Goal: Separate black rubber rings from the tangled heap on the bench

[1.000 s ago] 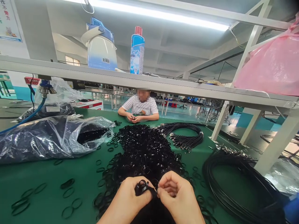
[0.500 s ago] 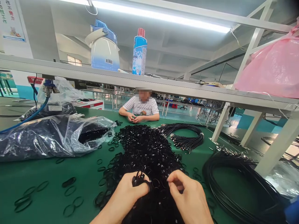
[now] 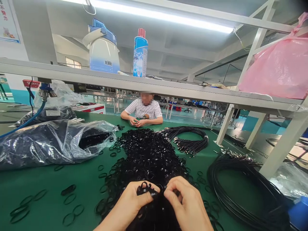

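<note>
A long heap of thin black rings (image 3: 149, 157), which look like rubber bands, covers the middle of the green table. Over its near part, my left hand (image 3: 134, 199) is closed around a small bunch of black rings (image 3: 145, 189), held between thumb and fingers. My right hand (image 3: 185, 199) is close beside it on the right, thumb and forefinger pinched together. A thin ring edge shows between the two hands, but whether the right fingertips hold it I cannot make out.
Loose rings (image 3: 68, 219) lie at left, near a clear plastic bag (image 3: 53, 141) of black items. Coiled black cables (image 3: 223, 192) lie at right, with a smaller cable bundle (image 3: 190, 141) behind. A shelf (image 3: 168, 88) crosses overhead. A person (image 3: 144, 110) sits opposite.
My right hand has moved left, so its fingertips are now close to my left hand. The left hand still holds its bunch of rings. The whole view has shifted slightly.
</note>
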The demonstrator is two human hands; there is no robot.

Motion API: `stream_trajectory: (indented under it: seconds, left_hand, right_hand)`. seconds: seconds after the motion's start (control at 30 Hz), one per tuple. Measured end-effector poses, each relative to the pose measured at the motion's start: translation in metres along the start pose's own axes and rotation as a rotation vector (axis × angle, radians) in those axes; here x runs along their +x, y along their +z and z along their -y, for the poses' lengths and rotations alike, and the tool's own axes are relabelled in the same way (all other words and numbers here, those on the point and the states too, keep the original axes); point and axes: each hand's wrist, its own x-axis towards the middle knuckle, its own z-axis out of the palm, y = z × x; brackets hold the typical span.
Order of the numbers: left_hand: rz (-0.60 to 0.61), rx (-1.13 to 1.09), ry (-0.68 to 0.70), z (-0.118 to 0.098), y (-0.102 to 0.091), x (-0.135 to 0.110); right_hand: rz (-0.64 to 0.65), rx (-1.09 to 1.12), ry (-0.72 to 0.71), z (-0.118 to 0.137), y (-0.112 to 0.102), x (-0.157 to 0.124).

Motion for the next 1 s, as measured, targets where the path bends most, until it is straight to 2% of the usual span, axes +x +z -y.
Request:
stream_trajectory:
  seconds: [0.17, 0.33, 0.43, 0.57, 0.67, 0.83, 1.0]
  left_hand:
    - [-0.014, -0.018, 0.025, 0.002, -0.002, 0.0]
    - [-0.021, 0.009, 0.024, 0.004, 0.0, 0.002]
    - [-0.013, 0.018, 0.028, 0.003, 0.0, 0.003]
    - [-0.051, 0.025, 0.016, 0.0, -0.001, 0.002]
    - [-0.102, 0.034, -0.012, -0.002, -0.002, 0.001]
    - [-0.033, 0.096, 0.072, 0.005, 0.0, 0.002]
    - [-0.068, 0.181, 0.032, 0.008, 0.0, 0.005]
  right_hand:
    - [-0.124, -0.055, -0.091, -0.003, 0.002, -0.002]
    - [-0.046, 0.094, -0.023, 0.004, 0.01, -0.002]
    - [-0.015, 0.17, 0.033, 0.0, 0.008, 0.0]
    - [-0.09, 0.249, 0.11, -0.011, -0.002, 0.003]
    - [-0.096, 0.239, 0.076, -0.012, -0.004, 0.003]
    - [0.062, 0.231, -0.066, 0.0, 0.005, 0.001]
    - [-0.011, 0.257, 0.049, 0.002, 0.004, 0.002]
